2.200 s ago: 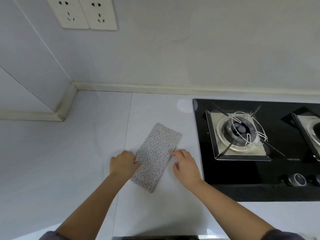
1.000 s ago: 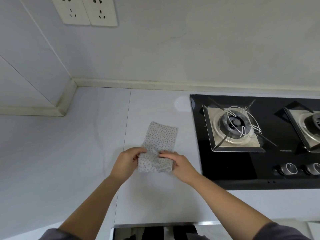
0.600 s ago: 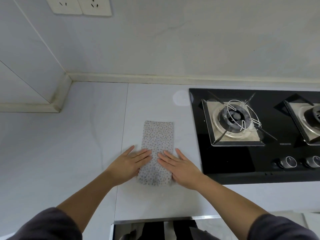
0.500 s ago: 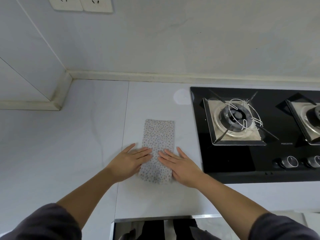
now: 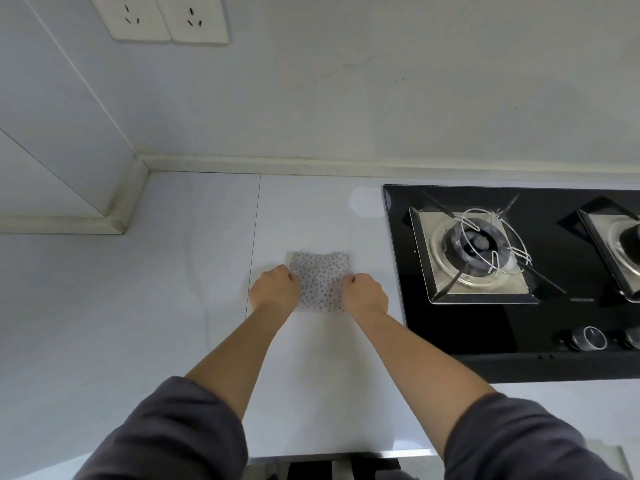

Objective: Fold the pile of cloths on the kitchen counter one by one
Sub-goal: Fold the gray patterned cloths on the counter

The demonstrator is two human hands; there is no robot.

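Both hands are curled into loose fists and clamped on one cloth [image 5: 318, 282]: the left hand [image 5: 275, 289] grips its left edge and the right hand [image 5: 365, 293] grips its right edge, with the fabric stretched between them. Only the backs of the hands are presented, so the fingertips cannot be seen. The cloth is thin, pale and printed with small dark dots; it is folded to a roughly square shape, its far edge slightly wavy, and it lies on the smooth, glossy white counter [image 5: 311, 375], just left of the hob [image 5: 485, 334]. The hob is a flat black glass panel on which two burners are set in square steel trays; the nearer burner [image 5: 474, 244] is covered by a round white wire support [image 5: 498, 237], and the second burner [image 5: 623, 244] is cut off by the frame edge. Two round metal knobs [image 5: 590, 338] are seen at the front of the hob. Two white wall sockets [image 5: 133, 15] are mounted side by side. Two dark grey sleeves [image 5: 173, 434] are pushed back to the forearms.
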